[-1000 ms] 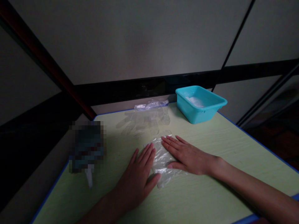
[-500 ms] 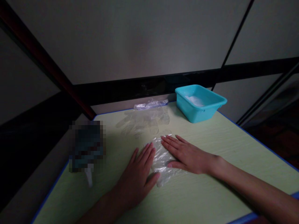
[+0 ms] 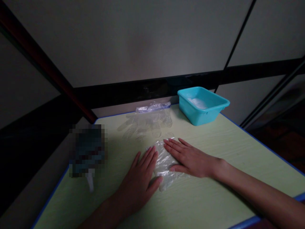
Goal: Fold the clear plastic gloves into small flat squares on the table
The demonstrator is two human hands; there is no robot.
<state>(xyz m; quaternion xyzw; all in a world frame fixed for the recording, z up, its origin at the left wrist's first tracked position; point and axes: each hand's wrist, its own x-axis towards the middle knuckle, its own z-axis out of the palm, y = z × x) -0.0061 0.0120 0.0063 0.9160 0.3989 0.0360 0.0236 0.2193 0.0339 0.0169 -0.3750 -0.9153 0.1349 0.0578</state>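
Note:
A crinkled, clear plastic glove point(image 3: 164, 163) lies flat on the pale green table point(image 3: 205, 200), partly covered by both hands. My left hand point(image 3: 143, 178) rests at its left edge, palm down, fingers stretched out and thumb pointing toward the plastic. From the other side, my right hand point(image 3: 186, 157) lies flat over the glove's right part with its fingers extended. Behind them, more clear plastic gloves point(image 3: 147, 122) are spread out toward the table's back edge.
At the back right stands a turquoise plastic basin point(image 3: 202, 106) with something white inside. A pixelated dark object point(image 3: 88, 151) with a pale handle-like end sits at the left. Cabinet panels point(image 3: 147, 47) rise right behind the table.
Both hands hold nearly the same places on the plastic. The whole view has shifted very slightly.

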